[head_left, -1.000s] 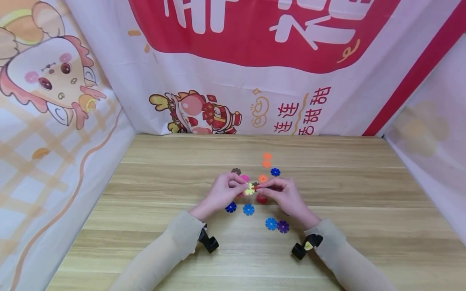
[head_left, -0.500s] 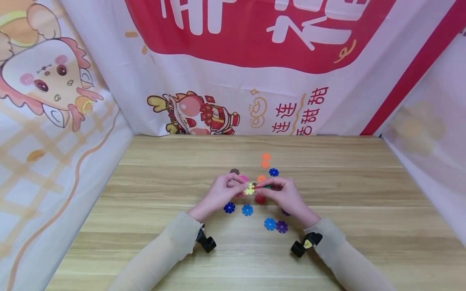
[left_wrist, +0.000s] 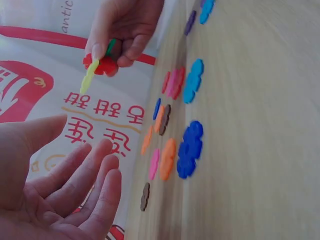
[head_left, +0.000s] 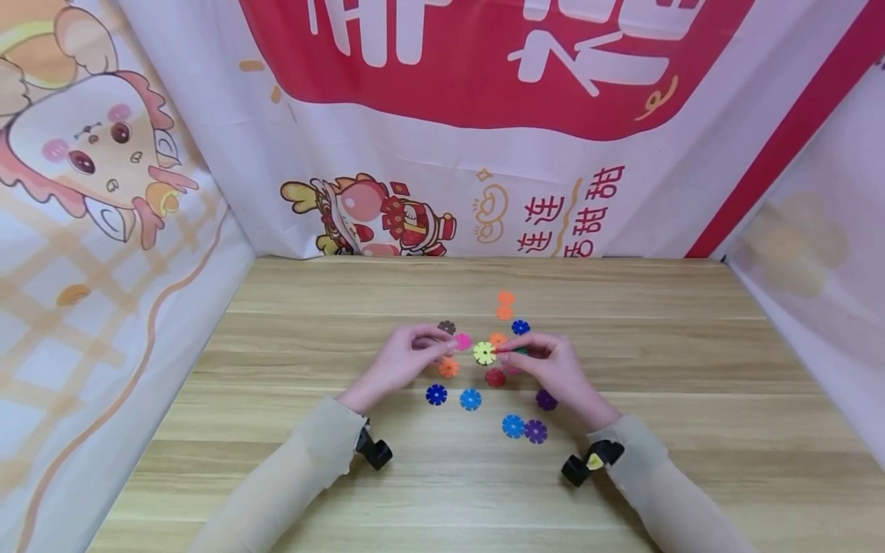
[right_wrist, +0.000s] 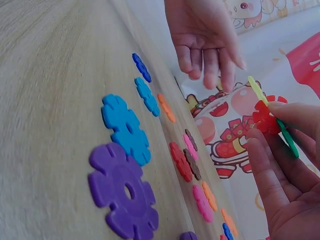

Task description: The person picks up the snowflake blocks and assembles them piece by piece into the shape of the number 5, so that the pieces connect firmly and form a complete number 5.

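Observation:
My right hand (head_left: 549, 369) pinches a small chain of interlocking plastic flower discs between thumb and fingers, held above the table. At its left end a yellow disc (head_left: 485, 348) faces up toward the head camera. The red disc (right_wrist: 267, 117) is set crosswise to the yellow one and lies under the thumb, with a green disc (right_wrist: 288, 141) on its other side, partly hidden by the fingers. To the left, my left hand (head_left: 399, 359) is apart from the chain, its fingers loosely bent and holding nothing. Below it lie a pink disc (head_left: 462, 342) and an orange disc (head_left: 449, 369).
Several loose discs lie on the wooden table (head_left: 290, 369): a dark blue disc (head_left: 436, 395), a light blue disc (head_left: 471, 399), a red disc (head_left: 495, 377) and a purple disc (head_left: 535, 432) among them. Printed cloth (head_left: 415, 115) walls off the back and sides.
My left hand has let go of the yellow disc and drawn back to the left. The right hand has shifted slightly right, carrying the joined discs with it.

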A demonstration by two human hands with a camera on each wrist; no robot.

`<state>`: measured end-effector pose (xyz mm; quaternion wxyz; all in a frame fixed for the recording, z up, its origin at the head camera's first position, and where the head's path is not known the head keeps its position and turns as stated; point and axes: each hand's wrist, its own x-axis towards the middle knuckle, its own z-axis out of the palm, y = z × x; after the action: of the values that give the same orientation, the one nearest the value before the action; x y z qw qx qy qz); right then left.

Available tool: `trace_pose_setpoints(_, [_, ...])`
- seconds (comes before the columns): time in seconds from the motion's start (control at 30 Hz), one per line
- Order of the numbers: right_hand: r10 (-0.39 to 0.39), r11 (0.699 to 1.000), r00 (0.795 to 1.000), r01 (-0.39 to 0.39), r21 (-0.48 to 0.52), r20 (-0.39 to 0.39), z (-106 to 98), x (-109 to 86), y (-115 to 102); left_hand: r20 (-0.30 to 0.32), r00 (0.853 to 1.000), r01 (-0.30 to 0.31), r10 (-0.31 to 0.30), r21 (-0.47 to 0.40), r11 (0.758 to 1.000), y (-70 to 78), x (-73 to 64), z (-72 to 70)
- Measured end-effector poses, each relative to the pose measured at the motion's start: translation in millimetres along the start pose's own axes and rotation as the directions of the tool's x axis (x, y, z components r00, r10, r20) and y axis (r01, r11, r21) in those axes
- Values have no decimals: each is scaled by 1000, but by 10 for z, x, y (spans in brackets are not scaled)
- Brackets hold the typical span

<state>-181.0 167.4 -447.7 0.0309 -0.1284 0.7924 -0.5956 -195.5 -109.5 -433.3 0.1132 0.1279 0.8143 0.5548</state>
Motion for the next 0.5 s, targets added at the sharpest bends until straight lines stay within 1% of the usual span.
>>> trace_pose_setpoints(0.1, [11,1000,1000,-11,-3,-7,-24,-8,0,-5,1000,-30,31,58,998,-40,-2,-16])
trace_pose_setpoints(0.2, [13,1000,1000,-13,1,-3,-43,-16,3,10,999,-49,48,106,993,-78,5,-21])
trace_pose_setpoints(0.37, [14,1000,1000,-14,-17,-1,-56,-21,4,47,998,-42,34,187,981,-125,27,-14])
trace_pose_setpoints(0.5, [10,1000,1000,-10,-22,-2,-57,-17,4,55,998,-27,14,241,970,-158,64,0])
